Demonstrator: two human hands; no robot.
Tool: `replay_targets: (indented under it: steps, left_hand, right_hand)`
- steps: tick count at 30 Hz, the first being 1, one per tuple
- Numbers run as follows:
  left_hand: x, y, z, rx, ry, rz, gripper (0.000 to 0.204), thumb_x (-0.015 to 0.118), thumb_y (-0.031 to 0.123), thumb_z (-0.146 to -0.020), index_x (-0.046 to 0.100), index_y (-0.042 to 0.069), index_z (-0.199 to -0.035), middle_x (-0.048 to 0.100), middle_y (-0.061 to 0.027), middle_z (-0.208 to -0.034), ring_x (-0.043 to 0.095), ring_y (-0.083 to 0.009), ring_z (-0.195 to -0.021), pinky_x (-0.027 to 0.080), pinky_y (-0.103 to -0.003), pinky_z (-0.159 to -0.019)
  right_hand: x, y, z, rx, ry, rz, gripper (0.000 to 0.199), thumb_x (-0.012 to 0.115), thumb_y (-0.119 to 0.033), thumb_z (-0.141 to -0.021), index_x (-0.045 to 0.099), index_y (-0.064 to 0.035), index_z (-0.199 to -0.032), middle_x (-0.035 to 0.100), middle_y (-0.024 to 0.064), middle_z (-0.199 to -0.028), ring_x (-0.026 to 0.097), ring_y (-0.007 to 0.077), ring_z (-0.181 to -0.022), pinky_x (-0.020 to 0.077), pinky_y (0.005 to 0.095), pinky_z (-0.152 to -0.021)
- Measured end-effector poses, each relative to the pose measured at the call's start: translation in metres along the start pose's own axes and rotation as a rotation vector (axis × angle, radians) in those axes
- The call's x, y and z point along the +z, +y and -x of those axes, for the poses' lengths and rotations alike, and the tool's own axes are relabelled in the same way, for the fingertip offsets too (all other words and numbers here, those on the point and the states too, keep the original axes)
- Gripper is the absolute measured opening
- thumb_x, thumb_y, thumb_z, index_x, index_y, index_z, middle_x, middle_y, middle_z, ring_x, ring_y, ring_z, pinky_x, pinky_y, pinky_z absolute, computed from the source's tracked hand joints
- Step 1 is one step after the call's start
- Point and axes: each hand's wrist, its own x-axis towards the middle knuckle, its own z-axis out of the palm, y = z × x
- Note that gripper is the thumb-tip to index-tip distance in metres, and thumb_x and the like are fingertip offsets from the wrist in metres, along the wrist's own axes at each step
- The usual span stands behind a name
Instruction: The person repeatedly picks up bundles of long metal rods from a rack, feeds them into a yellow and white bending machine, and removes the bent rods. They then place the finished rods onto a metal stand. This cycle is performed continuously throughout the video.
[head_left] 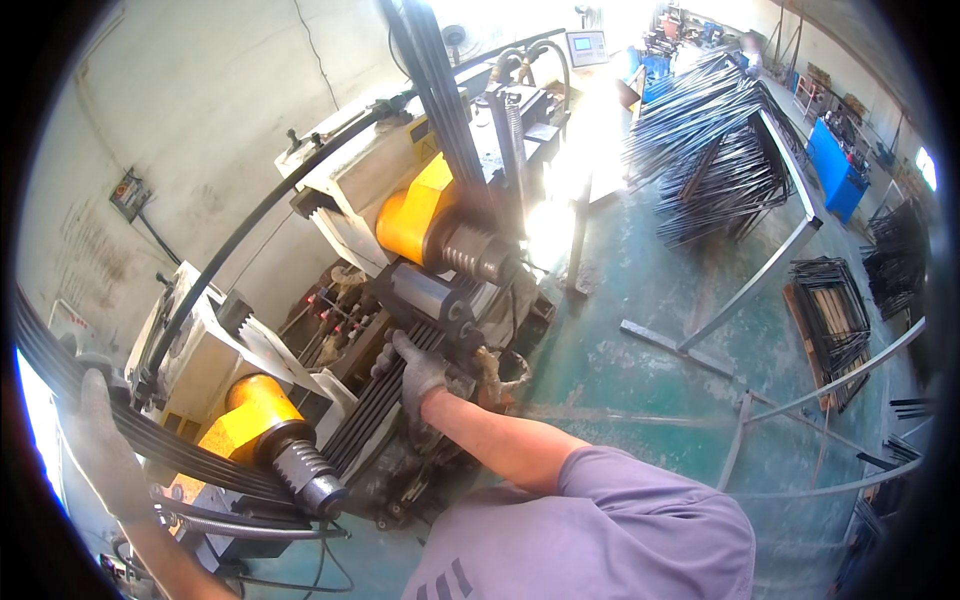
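Observation:
A bundle of several dark metal bars (372,428) runs through a two-headed bending machine and turns at both heads. My right hand (418,372), in a grey glove, is closed around its middle stretch, beside a steel roller (425,292). At the far left, my gloved left hand (108,455) grips the bundle's left leg, its finger ends partly hidden by the bars. The bars' right leg (435,90) rises past the far yellow bending head (412,222). Close to the near yellow head (255,410) is a ribbed steel pin (305,468).
Metal stands with legs (765,285) hold a large heap of bent dark bars (715,150) on the right. A control box with a screen (587,47) stands at the back. Hoses and cables (290,580) hang below the near head. Another person (750,60) is far off.

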Motion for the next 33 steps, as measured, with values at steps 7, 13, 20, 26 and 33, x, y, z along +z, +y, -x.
replay_targets:
  steps: [7, 13, 20, 26, 33]
  left_hand:
    - [-0.002, 0.000, 0.000, 0.015, -0.020, -0.004, 0.045, 0.051, 0.012, -0.106, 0.057, 0.004, -0.150, 0.064, -0.0039, -0.109, 0.059, -0.0114, -0.090, 0.051, -0.028, -0.082]
    - [-0.001, -0.004, 0.002, 0.033, -0.010, 0.027, 0.043, 0.051, 0.010, -0.107, 0.057, 0.003, -0.149, 0.063, -0.0032, -0.107, 0.059, -0.0104, -0.089, 0.051, -0.027, -0.081]
    - [0.003, 0.003, -0.001, -0.038, -0.058, 0.092, 0.042, 0.051, 0.007, -0.107, 0.057, 0.002, -0.148, 0.063, -0.0029, -0.108, 0.060, -0.0106, -0.087, 0.051, -0.026, -0.079]
    - [-0.029, 0.001, -0.016, -0.070, -0.161, 0.120, 0.044, 0.063, 0.015, -0.104, 0.058, 0.005, -0.147, 0.066, -0.0042, -0.103, 0.063, -0.0119, -0.085, 0.052, -0.027, -0.078]
    - [-0.008, 0.028, -0.021, -0.073, 0.041, -0.117, 0.044, 0.070, 0.027, -0.101, 0.066, 0.004, -0.138, 0.074, -0.0079, -0.107, 0.072, -0.0188, -0.092, 0.056, -0.032, -0.086]
  right_hand:
    - [0.001, 0.001, -0.001, 0.005, -0.007, -0.036, 0.018, 0.065, -0.023, -0.108, 0.063, -0.0058, -0.108, 0.053, 0.0011, -0.078, 0.054, 0.0192, -0.069, 0.0519, 0.0392, -0.069]
    - [-0.001, 0.003, -0.001, 0.004, -0.029, -0.051, 0.019, 0.066, -0.025, -0.107, 0.063, -0.0063, -0.108, 0.053, 0.0010, -0.078, 0.054, 0.0189, -0.069, 0.0523, 0.0390, -0.069]
    - [-0.004, 0.000, -0.007, 0.018, -0.016, -0.069, 0.019, 0.066, -0.026, -0.107, 0.063, -0.0066, -0.108, 0.053, 0.0007, -0.079, 0.055, 0.0187, -0.070, 0.0528, 0.0388, -0.070]
    - [0.001, 0.010, -0.001, 0.053, 0.015, 0.016, 0.020, 0.066, -0.027, -0.107, 0.062, -0.0067, -0.107, 0.056, 0.0018, -0.076, 0.057, 0.0192, -0.068, 0.0533, 0.0394, -0.069]
    - [-0.016, 0.007, -0.020, 0.040, 0.021, -0.090, 0.017, 0.066, -0.026, -0.108, 0.062, -0.0089, -0.108, 0.055, 0.0015, -0.076, 0.056, 0.0189, -0.067, 0.0522, 0.0389, -0.068]
